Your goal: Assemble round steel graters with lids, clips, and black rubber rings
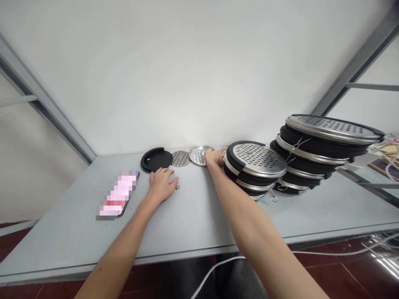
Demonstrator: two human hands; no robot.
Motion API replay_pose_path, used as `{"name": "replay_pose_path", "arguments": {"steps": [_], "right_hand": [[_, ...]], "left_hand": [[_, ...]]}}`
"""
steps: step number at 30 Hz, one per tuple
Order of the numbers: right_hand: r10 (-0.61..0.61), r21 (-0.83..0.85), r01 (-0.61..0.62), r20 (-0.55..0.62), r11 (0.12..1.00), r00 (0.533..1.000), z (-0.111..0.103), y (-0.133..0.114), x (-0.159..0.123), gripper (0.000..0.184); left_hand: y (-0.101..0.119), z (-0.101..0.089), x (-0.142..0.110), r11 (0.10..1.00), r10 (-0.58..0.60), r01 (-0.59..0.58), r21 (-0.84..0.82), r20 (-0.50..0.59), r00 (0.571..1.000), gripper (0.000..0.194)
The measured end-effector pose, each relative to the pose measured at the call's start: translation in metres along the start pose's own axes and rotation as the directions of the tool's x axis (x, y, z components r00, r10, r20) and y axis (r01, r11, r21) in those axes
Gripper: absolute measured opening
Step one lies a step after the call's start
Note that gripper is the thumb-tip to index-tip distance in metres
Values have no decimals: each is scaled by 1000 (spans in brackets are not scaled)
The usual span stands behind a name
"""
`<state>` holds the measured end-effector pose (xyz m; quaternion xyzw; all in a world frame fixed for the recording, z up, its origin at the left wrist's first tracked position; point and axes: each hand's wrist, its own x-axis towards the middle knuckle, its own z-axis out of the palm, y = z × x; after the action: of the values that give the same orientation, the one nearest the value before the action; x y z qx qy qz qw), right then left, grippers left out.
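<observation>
My left hand rests on the table with its fingers apart, just in front of a round black holder. A small metal ring lies by its thumb. Beside the holder is a flat round grater plate, and right of that a rimmed metal grater disc. My right hand reaches to the disc's right edge, next to a shorter stack of round graters with black rims. Its fingers are partly hidden, so its grip cannot be made out.
A taller, leaning stack of round graters stands at the right, with wire loops and rings hanging off. A phone lies at the left. Behind is a pale wall, with grey metal frame posts at the sides. A white cable runs below the table edge.
</observation>
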<state>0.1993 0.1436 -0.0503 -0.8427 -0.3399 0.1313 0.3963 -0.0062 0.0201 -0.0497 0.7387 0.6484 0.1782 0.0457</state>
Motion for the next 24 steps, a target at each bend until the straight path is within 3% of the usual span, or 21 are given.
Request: {"name": "replay_pose_path", "arguments": {"steps": [6,8,10,13,15,16,17,19,21,22,24], "right_hand": [[-37,-26,38,59,999,998,-5,1,-7,67],[-103,-34,105,59,994,993,-7,1,-22,68],[-300,-77,302,39,950,953,-10,-3,-46,65],[-613,-50,618,86,785,785,-27,-26,-87,52],[-767,86,776,249,625,591,-50,-52,-106,37],[-810,133,825,329,549,486,-64,-68,-110,32],[-823,149,852,384,502,418,-79,-83,-109,33],[-839,147,891,431,429,332,-108,-110,-91,33],[-824,38,915,450,402,343,-133,-124,-58,31],[-805,-35,915,461,403,372,-142,-125,-37,30],[-712,-216,866,498,451,495,-153,-116,7,31]], "left_hand": [[-1,3,2,1000,7,-7,5,-9,1000,33],[-2,4,3,1000,14,-14,12,-14,1000,33],[-3,5,4,1000,25,-25,18,-20,999,32],[-4,5,4,999,43,-42,27,-18,999,30],[-6,5,4,998,47,-46,31,-16,999,31],[-6,5,4,998,46,-45,33,-19,999,32],[-7,5,4,999,43,-43,34,-22,999,33],[-8,5,4,999,39,-38,33,-32,999,34],[-9,5,5,999,43,-42,22,-42,998,33],[-9,6,6,999,50,-49,12,-46,998,32],[-10,7,7,998,61,-62,-5,-56,997,31]]}}
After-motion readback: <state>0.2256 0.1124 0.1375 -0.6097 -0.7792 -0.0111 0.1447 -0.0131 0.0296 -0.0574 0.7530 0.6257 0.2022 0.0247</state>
